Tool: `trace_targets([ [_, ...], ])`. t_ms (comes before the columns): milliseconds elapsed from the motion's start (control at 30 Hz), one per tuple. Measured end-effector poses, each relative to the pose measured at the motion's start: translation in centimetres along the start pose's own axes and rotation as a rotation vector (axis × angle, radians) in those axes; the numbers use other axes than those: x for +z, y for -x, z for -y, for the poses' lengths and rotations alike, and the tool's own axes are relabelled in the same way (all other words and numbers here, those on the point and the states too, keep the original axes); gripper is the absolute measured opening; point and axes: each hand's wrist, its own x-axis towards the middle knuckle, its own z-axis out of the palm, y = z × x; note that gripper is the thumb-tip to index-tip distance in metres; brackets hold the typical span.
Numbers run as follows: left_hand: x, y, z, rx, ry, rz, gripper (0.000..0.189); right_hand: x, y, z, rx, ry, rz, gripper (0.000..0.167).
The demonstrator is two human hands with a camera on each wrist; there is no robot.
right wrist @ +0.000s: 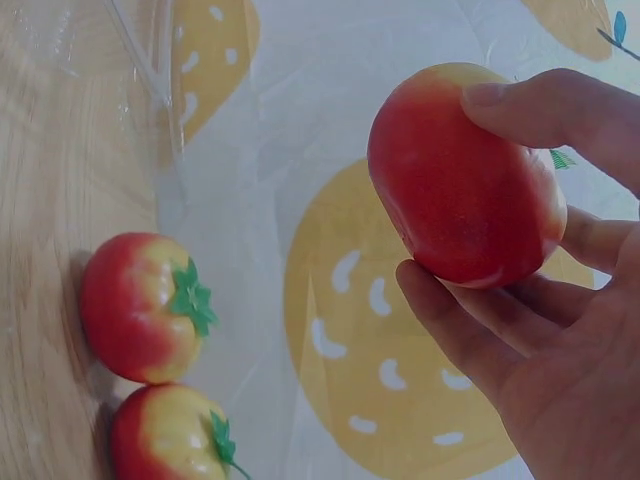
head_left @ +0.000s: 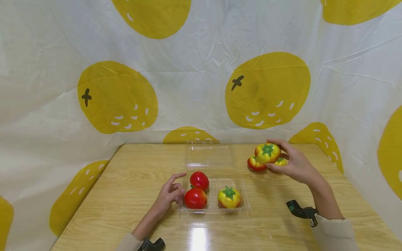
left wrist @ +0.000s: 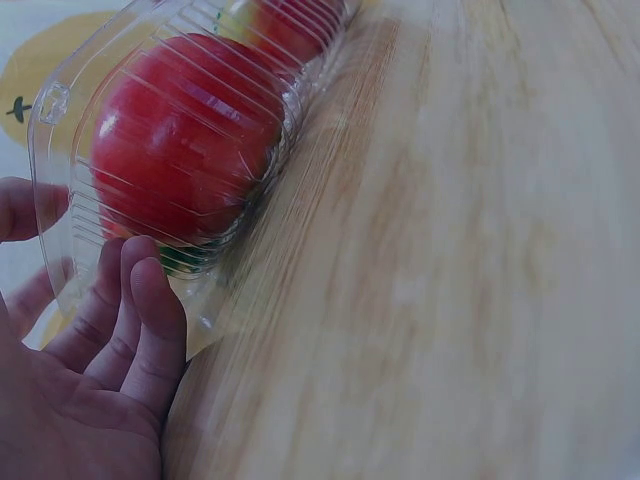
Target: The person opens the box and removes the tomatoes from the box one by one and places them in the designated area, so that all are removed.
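Note:
In the head view my right hand (head_left: 296,165) grips a yellow-and-red tomato (head_left: 267,153) with a green star-shaped top. It is held between thumb and fingers, raised off the table; its red underside shows in the right wrist view. A clear plastic box (head_left: 213,210) stands in the middle, lid (head_left: 210,157) folded open behind. Two red tomatoes (head_left: 195,198) sit in its left half, one yellow-red tomato (head_left: 229,199) in its right. My left hand (head_left: 166,195) is at the box's left side, index extended, other fingers loosely bent by the wall; whether they press it cannot be told.
Two more tomatoes (right wrist: 145,308) lie side by side on the wooden table (head_left: 141,160), at the back right below the raised one. A fruit-patterned cloth (head_left: 194,87) hangs behind the table and along its sides. A dark camera mount (head_left: 303,210) sits at each wrist.

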Motion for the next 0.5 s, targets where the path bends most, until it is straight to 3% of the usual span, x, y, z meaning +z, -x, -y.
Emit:
trace_targets([
  [500,-0.1,-0.1,-0.2,0.012,0.015,0.007,0.057,-1.1,0.2,-2.3,0.066,0.001,-0.052,0.074],
])
